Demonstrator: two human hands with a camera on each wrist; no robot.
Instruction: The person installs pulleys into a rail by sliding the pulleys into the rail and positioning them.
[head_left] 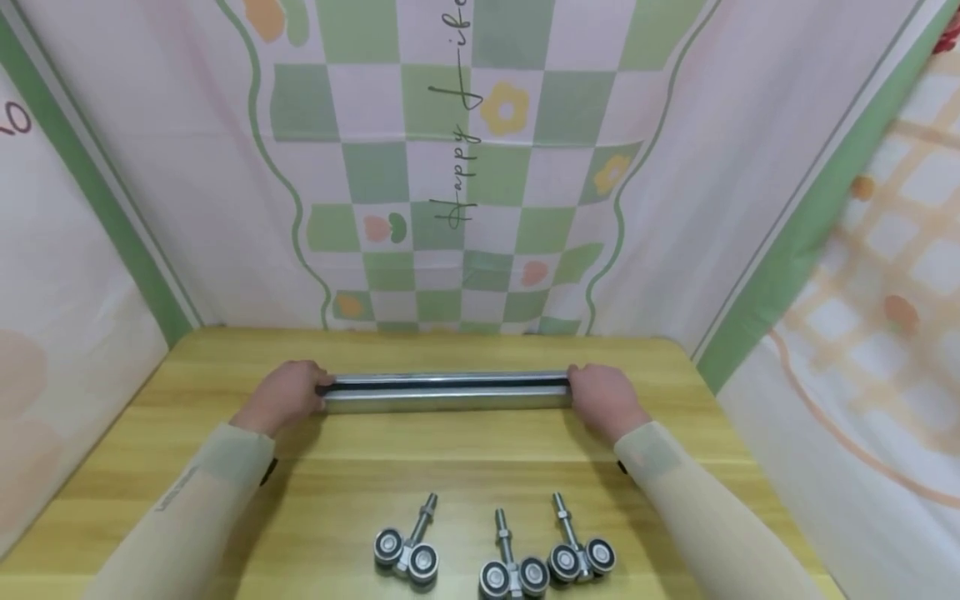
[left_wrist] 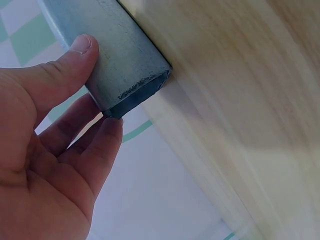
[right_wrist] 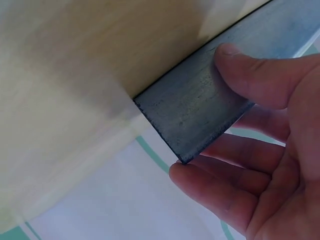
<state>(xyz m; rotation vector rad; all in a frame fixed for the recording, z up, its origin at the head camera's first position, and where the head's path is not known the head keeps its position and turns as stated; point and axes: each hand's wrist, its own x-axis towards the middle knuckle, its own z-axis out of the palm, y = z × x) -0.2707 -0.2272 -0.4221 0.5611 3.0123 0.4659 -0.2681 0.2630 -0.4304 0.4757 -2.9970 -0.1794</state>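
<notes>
A long silver metal channel [head_left: 450, 400] lies crosswise near the back of the wooden table, its dark slot facing up. At its left end my left hand [head_left: 288, 396] grips it; the left wrist view shows the thumb of that hand [left_wrist: 55, 135] on the channel's side [left_wrist: 115, 50] and fingertips by the hollow end. My right hand [head_left: 606, 400] holds the other end. In the right wrist view, the thumb of this hand [right_wrist: 265, 135] presses the channel's flat side [right_wrist: 190, 105], with the fingers around the far edge.
Toward the table's [head_left: 375, 450] front stand three roller pieces with threaded bolts: one at left [head_left: 407, 550], one in the middle [head_left: 512, 567], one at right [head_left: 579, 554]. A checkered curtain [head_left: 450, 167] hangs behind the table, and more patterned cloth hangs at both sides.
</notes>
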